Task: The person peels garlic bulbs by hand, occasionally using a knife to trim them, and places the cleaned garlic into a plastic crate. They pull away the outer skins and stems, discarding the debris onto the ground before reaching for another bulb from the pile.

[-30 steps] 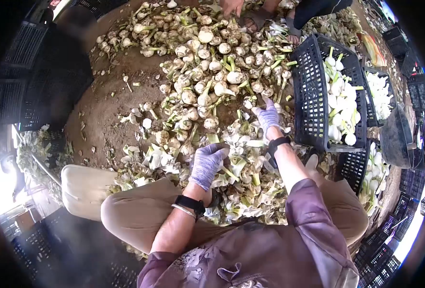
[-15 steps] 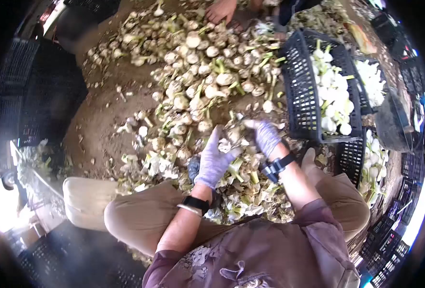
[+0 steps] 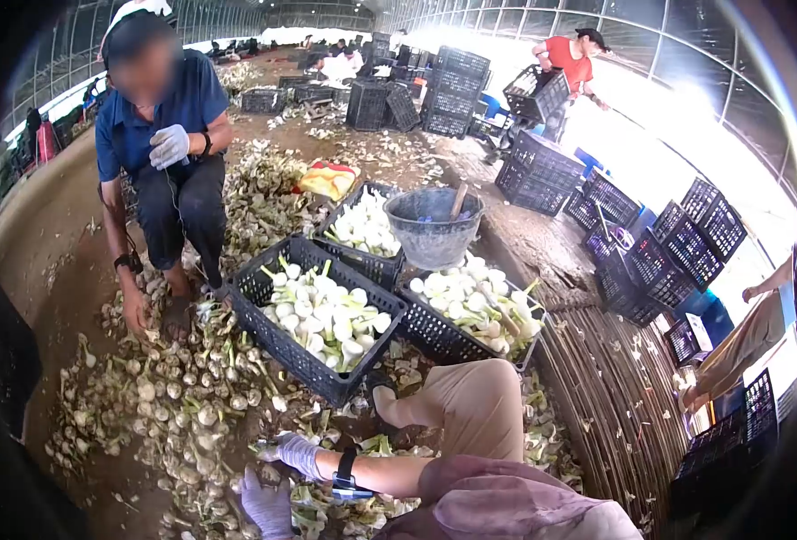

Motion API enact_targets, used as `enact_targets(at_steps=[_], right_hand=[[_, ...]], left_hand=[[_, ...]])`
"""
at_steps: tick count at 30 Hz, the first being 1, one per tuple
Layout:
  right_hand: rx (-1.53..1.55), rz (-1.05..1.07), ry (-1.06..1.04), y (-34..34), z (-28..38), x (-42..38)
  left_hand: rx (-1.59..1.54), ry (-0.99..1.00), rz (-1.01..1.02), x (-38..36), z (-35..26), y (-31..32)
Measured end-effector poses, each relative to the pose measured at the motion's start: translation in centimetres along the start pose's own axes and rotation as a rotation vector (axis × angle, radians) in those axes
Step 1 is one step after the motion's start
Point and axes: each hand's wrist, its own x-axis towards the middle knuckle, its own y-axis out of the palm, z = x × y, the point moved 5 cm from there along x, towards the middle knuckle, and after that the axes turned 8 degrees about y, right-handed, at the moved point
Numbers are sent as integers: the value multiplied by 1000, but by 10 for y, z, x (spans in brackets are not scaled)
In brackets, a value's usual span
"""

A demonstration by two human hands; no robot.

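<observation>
My left hand [image 3: 266, 506], in a pale purple glove, is at the bottom edge beside the heap of untrimmed bulbs [image 3: 205, 415], fingers apart and holding nothing visible. Just above it, my right hand [image 3: 294, 453], gloved and with a dark watch on the wrist, has its fingers bent together over the litter; what they hold is too small to make out. Peeled leaves [image 3: 380, 445] lie under and around both hands. Beyond them stands a black crate [image 3: 313, 367] of white trimmed bulbs, with a second full crate [image 3: 443, 340] to its right.
A person in blue [image 3: 160, 117] crouches at the upper left, one bare hand at the heap. Behind the crates are another filled crate [image 3: 376, 264] and a grey bucket [image 3: 434, 236]. Stacked crates [image 3: 457, 90] and a person in red [image 3: 571, 65] are farther back.
The view has swung right and up, bringing the crouching person and distant crates into sight. My hands now appear lower in the view, the right one with its fingers bent together.
</observation>
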Motion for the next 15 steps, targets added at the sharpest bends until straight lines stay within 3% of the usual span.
enact_targets(at_steps=[1,2,5,8,10,11,12,14,15], right_hand=[[72,31,35,-2,2,-5],[142,60,71,-3,3,-10],[206,92,108,-9,16,-31],[-2,64,-210,-9,6,-15],[-70,26,-332,-12,31,-39],[-90,8,-373,-14,44,-53],[-157,-1,-330,-14,60,-70],[-294,-12,-243,-13,77,-90],[-101,86,-236,-9,76,-89]], left_hand=[[38,79,48,-1,-3,0],[356,188,154,-2,-6,2],[281,187,64,3,-43,-23],[168,236,21,2,-44,-27],[-343,-50,-46,1,-45,-35],[-748,-304,79,0,-56,-37],[-726,11,15,-6,-24,-27],[-1141,-363,83,-13,-33,-32],[-1202,-435,44,-15,-46,-39]])
